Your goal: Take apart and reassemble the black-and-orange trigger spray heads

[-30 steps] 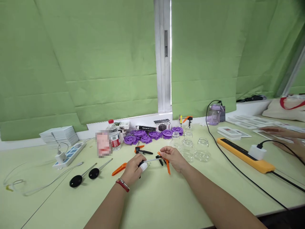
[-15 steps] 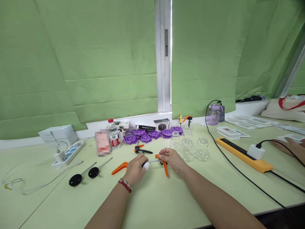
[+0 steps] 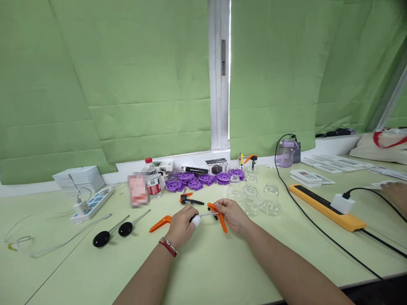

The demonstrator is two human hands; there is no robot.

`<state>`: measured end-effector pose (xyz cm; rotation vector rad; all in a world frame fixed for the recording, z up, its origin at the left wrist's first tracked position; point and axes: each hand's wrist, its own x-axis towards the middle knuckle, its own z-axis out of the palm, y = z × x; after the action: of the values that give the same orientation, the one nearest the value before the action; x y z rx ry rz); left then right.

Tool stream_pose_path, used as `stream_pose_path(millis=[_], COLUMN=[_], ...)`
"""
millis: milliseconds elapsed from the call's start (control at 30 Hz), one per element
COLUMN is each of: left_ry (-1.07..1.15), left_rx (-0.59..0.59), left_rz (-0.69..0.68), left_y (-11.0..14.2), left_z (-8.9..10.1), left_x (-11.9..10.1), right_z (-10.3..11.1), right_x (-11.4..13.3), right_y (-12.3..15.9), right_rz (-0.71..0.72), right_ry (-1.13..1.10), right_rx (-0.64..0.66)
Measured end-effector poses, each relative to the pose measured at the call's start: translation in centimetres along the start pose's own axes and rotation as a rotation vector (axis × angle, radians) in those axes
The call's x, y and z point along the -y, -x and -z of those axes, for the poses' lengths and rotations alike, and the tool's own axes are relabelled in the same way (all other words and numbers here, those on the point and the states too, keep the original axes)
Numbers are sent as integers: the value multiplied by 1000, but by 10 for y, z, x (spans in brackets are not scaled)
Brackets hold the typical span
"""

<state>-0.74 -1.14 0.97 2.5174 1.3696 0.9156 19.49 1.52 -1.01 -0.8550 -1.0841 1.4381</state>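
Note:
My left hand (image 3: 183,224) is closed around the dark end of a thin metal rod (image 3: 208,214), and a white wrap covers one fingertip. An orange curved handle (image 3: 160,223) juts out left of that hand; whether it is held or lies on the table I cannot tell. In my right hand (image 3: 231,215), fingers pinch an orange lever-shaped piece (image 3: 222,221), where the rod's tip meets it. A small black part (image 3: 215,217) shows just beside it. Beyond my hands lies a black tool with an orange lever (image 3: 191,200).
Two black discs with metal rods (image 3: 125,229) lie left, near a white power strip (image 3: 95,205). Purple wheel-shaped parts (image 3: 187,180), a red-capped bottle (image 3: 154,182) and glass jars (image 3: 269,201) stand behind. Right are a yellow power strip (image 3: 330,212), black cable and another person's hand (image 3: 397,195).
The orange piece in my right hand has shifted slightly right and tilted, and more of it shows. My left hand has stayed nearly still. The other person's hand has drawn back to the right.

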Motion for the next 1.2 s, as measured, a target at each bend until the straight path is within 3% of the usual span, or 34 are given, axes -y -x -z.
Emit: stream_pose_path(millis=[333, 600, 867, 1000, 1200], left_ry=[-25, 189, 257, 309, 422], left_rx=[28, -158, -329, -285, -127], left_rz=[0, 40, 134, 145, 310], left_y=[0, -4, -9, -9, -4], left_z=[-4, -14, -19, -17, -15], left_x=[-3, 5, 10, 14, 12], right_z=[-7, -11, -10, -10, -9], right_x=[3, 4, 5, 4, 3], right_y=[8, 11, 11, 13, 13], right_rz=[26, 170, 328, 336, 372], right_ry=[134, 377, 496, 516, 590], right_rx=[82, 83, 143, 177, 190])
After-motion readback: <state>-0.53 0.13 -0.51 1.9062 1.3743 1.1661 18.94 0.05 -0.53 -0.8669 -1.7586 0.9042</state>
